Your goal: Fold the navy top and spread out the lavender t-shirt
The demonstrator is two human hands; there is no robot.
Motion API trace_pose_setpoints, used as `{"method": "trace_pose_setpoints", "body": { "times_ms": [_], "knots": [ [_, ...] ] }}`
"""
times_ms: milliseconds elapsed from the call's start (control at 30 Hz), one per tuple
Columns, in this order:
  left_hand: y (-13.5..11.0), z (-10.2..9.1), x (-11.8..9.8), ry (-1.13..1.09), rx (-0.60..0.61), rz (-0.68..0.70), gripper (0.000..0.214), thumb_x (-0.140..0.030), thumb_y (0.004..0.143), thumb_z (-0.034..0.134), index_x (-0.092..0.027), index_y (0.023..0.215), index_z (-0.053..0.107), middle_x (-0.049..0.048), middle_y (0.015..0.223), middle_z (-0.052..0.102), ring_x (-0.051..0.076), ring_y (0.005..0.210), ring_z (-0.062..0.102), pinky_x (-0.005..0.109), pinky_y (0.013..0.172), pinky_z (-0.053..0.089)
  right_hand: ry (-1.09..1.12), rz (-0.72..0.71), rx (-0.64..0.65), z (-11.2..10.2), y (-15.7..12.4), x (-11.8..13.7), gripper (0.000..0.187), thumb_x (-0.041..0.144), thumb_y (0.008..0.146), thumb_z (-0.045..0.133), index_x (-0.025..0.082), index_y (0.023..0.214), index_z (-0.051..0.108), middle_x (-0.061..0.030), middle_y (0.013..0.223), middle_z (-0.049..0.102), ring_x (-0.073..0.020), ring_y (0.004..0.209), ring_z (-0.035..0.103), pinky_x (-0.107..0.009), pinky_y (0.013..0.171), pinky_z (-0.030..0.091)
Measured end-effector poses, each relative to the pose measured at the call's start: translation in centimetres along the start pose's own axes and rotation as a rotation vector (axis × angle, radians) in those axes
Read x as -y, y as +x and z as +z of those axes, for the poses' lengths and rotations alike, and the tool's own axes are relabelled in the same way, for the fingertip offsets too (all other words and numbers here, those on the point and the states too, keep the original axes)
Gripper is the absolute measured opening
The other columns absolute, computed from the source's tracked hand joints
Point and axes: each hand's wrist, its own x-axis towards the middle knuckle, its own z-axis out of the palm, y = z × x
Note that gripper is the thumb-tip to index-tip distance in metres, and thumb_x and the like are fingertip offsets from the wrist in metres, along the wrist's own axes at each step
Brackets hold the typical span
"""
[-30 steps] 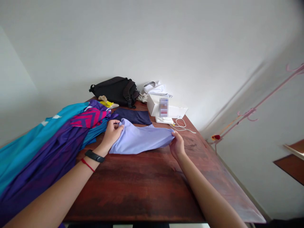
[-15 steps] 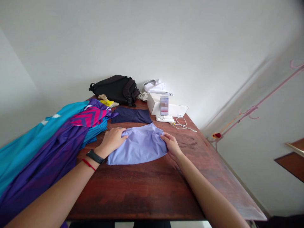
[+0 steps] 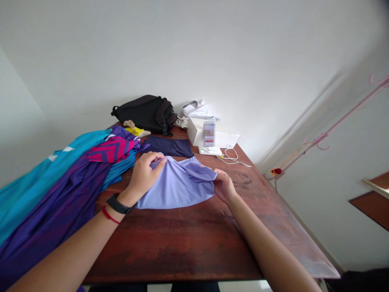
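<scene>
A lilac garment (image 3: 179, 184) lies partly folded on the dark red wooden table (image 3: 182, 239). My left hand (image 3: 144, 174) pinches its upper left corner and lifts it a little off the table. My right hand (image 3: 223, 184) grips the garment's right edge, fingers closed on the fabric. A black band and a red string sit on my left wrist.
A heap of teal, purple and pink clothes (image 3: 60, 182) covers the table's left side. Behind the lilac garment lies a folded navy cloth (image 3: 168, 147). At the back stand a black bag (image 3: 146, 113), a white box (image 3: 209, 138) and a white charger with cable (image 3: 231, 156). A pink hanger rack (image 3: 334, 129) stands right.
The garment was stretched wide, then folded narrower and laid flat. Now my left hand has raised its upper corner, and my right hand holds the right edge slightly higher.
</scene>
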Motion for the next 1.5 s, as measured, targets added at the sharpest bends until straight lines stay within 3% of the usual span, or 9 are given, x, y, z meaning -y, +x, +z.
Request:
{"method": "trace_pose_setpoints", "body": {
  "times_ms": [167,333,467,667,833,933,1133,1300,1500],
  "knots": [
    [0.4,-0.6,-0.9,-0.551,0.095,-0.282,0.021,-0.04,0.083,0.071,-0.02,0.085,0.066,0.0015,0.084,0.065,0.018,0.079,0.06,0.027,0.073,0.046,0.066,0.073,0.188,0.1,-0.9,0.8,0.011,0.02,0.059,0.059,0.022,0.05,0.054,0.0003,0.047,0.051,-0.0147,0.048,0.044,-0.029,0.056,0.042],
    [0.0,-1.8,-2.3,-0.993,0.622,-0.434,0.037,-0.05,0.078,0.076,-0.016,0.079,0.06,-0.001,0.073,0.053,0.01,0.059,0.048,0.022,0.056,0.042,0.198,0.19,0.402,-1.0,-1.1,1.1,0.013,0.023,0.062,0.06,0.021,0.053,0.05,0.0042,0.037,0.04,-0.0085,0.032,0.026,-0.022,0.036,0.023],
    [-0.8,-1.2,-2.5,-0.89,0.939,-0.486,0.043,-0.055,0.086,0.068,-0.017,0.105,0.062,-0.0041,0.074,0.051,0.004,0.042,0.033,0.022,0.047,0.042,0.125,0.25,0.539,-0.9,-1.1,0.7,0.025,0.041,0.08,0.06,0.016,0.084,0.065,0.0035,0.042,0.05,-0.0098,0.03,0.036,-0.02,0.033,0.025],
    [-1.6,1.6,0.4,-0.222,0.765,-0.329,0.039,-0.056,0.089,0.061,-0.018,0.097,0.063,0.001,0.076,0.059,0.016,0.058,0.056,0.027,0.052,0.045,-0.184,0.246,0.348,0.2,-0.7,-0.6,0.046,0.061,0.09,0.057,0.018,0.107,0.059,0.0006,0.063,0.067,-0.0157,0.044,0.063,-0.022,0.042,0.043],
    [-2.1,2.3,1.3,-0.023,0.698,-0.146,0.042,-0.055,0.089,0.061,-0.018,0.109,0.067,0.005,0.091,0.069,0.022,0.083,0.065,0.031,0.072,0.047,-0.488,0.137,0.193,0.9,-0.5,-1.0,0.049,0.059,0.082,0.072,0.017,0.104,0.059,-0.0015,0.078,0.07,-0.0145,0.058,0.068,-0.021,0.048,0.043],
    [-2.5,2.5,0.9,-0.003,0.757,-0.138,0.045,-0.055,0.089,0.062,-0.018,0.114,0.068,0.0048,0.092,0.071,0.022,0.08,0.066,0.03,0.07,0.045,-0.569,0.111,0.198,1.2,-0.7,-1.1,0.048,0.058,0.081,0.072,0.017,0.104,0.061,-0.0028,0.081,0.069,-0.0157,0.063,0.068,-0.021,0.047,0.043],
    [-3.0,2.9,-0.3,-0.103,0.785,-0.079,0.029,-0.042,0.092,0.058,-0.018,0.081,0.069,0.0003,0.07,0.063,0.017,0.067,0.057,0.027,0.062,0.037,-0.616,0.095,0.284,1.1,-0.8,-1.5,0.04,0.051,0.084,0.072,0.016,0.102,0.065,-0.0019,0.071,0.066,-0.0154,0.063,0.064,-0.024,0.053,0.043],
    [-2.7,2.8,-0.7,-0.196,0.636,-0.066,0.019,-0.031,0.089,0.055,-0.018,0.075,0.058,-0.002,0.072,0.055,0.015,0.068,0.05,0.026,0.064,0.035,-0.653,-0.018,0.306,0.9,-0.9,-1.6,0.037,0.045,0.082,0.077,0.016,0.103,0.07,-0.0046,0.089,0.069,-0.011,0.065,0.056,-0.024,0.059,0.043],
    [-1.4,1.8,-1.0,-0.421,0.407,-0.228,0.028,-0.035,0.087,0.048,-0.021,0.065,0.037,-0.0042,0.064,0.036,0.013,0.063,0.036,0.026,0.059,0.031,-0.598,0.121,0.558,1.4,-1.6,-0.7,0.048,0.045,0.081,0.079,0.017,0.118,0.066,-0.006,0.103,0.071,-0.0045,0.052,0.041,-0.022,0.048,0.032]
  ]
}}
